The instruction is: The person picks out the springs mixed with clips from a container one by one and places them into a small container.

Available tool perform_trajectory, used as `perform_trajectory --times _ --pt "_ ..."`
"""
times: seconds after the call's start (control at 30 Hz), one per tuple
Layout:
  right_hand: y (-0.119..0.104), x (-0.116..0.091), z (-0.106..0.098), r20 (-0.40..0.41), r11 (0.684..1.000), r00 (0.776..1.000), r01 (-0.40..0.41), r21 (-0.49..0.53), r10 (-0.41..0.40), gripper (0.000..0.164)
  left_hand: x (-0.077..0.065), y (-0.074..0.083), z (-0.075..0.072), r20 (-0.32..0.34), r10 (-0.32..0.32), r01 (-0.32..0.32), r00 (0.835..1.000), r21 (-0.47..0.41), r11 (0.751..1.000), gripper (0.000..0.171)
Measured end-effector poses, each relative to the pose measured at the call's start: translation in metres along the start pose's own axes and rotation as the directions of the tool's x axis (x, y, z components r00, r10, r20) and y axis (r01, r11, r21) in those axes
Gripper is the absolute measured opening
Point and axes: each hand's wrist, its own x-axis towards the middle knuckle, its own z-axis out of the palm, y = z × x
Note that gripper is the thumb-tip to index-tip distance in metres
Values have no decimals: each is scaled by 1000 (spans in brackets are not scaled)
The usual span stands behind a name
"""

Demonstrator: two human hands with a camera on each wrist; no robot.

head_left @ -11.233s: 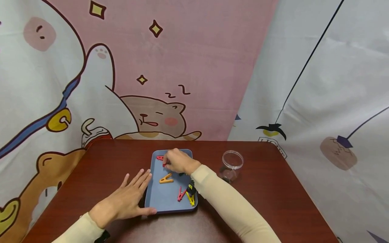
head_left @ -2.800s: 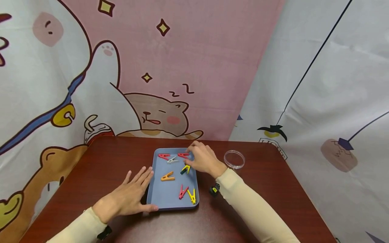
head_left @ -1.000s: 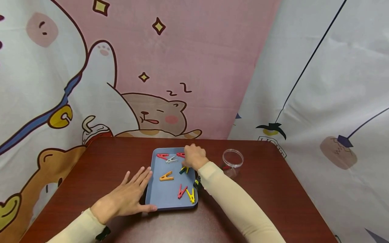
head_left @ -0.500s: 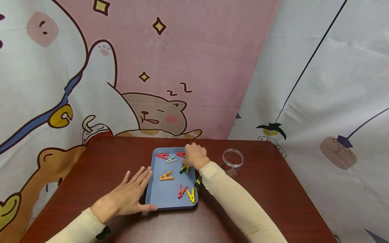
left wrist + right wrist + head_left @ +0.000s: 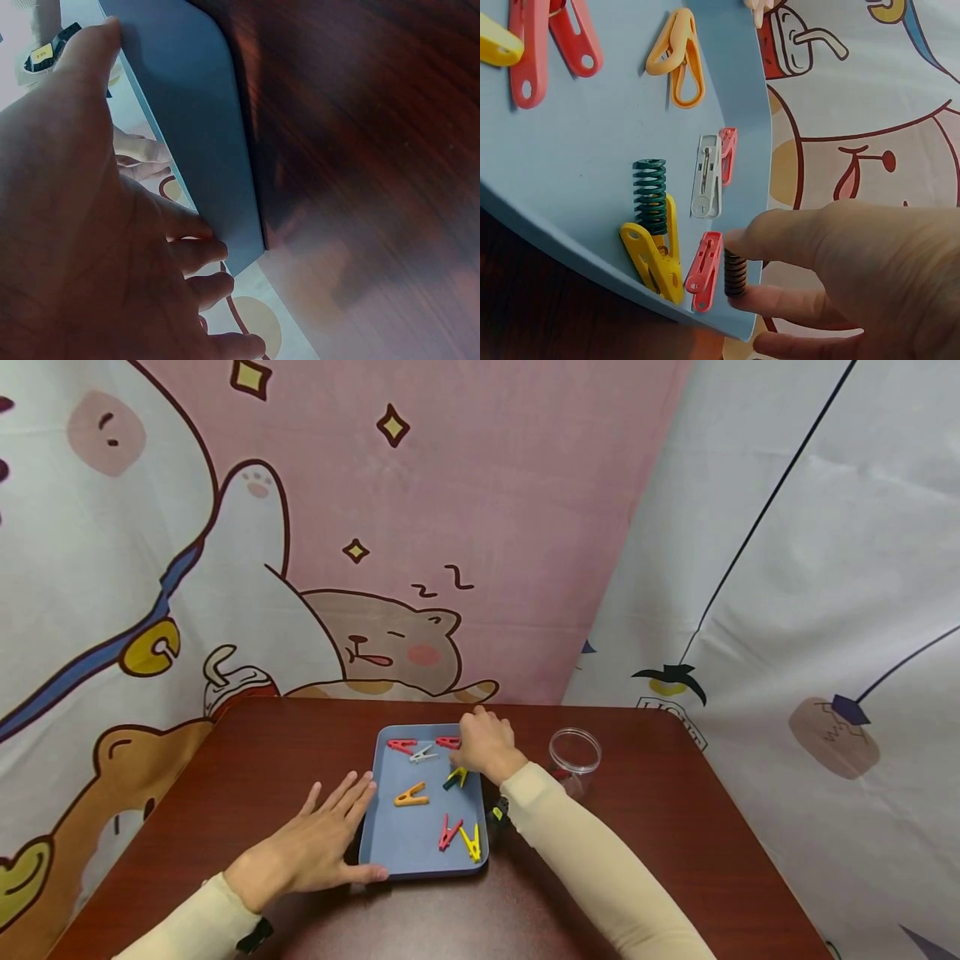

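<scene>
In the right wrist view my right hand [image 5: 855,262] pinches a dark coil spring [image 5: 735,274] end to end between thumb and a finger, at the tray's far right corner. A red clip [image 5: 703,268] lies right beside the spring. Close by, a green spring [image 5: 651,196] lies against a yellow clip [image 5: 660,259]. My left hand [image 5: 303,852] has its fingers spread and straight, fingertips and thumb touching the left rim of the blue tray [image 5: 405,852]. From the left wrist view, the tray's outer wall [image 5: 195,142] stands next to these fingers.
Also in the tray are an orange clip [image 5: 410,795], a white clip [image 5: 423,754], another yellow clip [image 5: 471,843] and red clips, one at the near end [image 5: 448,832]. A clear jar [image 5: 575,752] with something red inside stands right of the tray on the brown table [image 5: 660,827].
Compared with 11 seconds ago, my right hand has gone from the tray's far middle to its far right corner, and something red now shows in the jar. The left hand stays at the rim.
</scene>
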Motion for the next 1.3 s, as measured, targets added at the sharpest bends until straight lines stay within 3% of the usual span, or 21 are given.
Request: perform_trajectory --times 0.4,0.83,1.07,1.3 --pt "7 -11 -4 -96 995 992 85 54 -79 28 0 2 -1 5 -1 1 1000 -2 1000 140" --pt "9 -26 -17 -208 976 967 179 128 -150 25 0 2 -1 9 -7 7 1000 -5 1000 139" --pt "10 -38 -27 -283 961 939 239 136 -193 28 0 2 -1 7 -8 8 1000 -9 1000 139" --pt "16 -47 -33 -352 944 907 296 144 -231 22 0 2 -1 9 -7 7 1000 -2 1000 140"
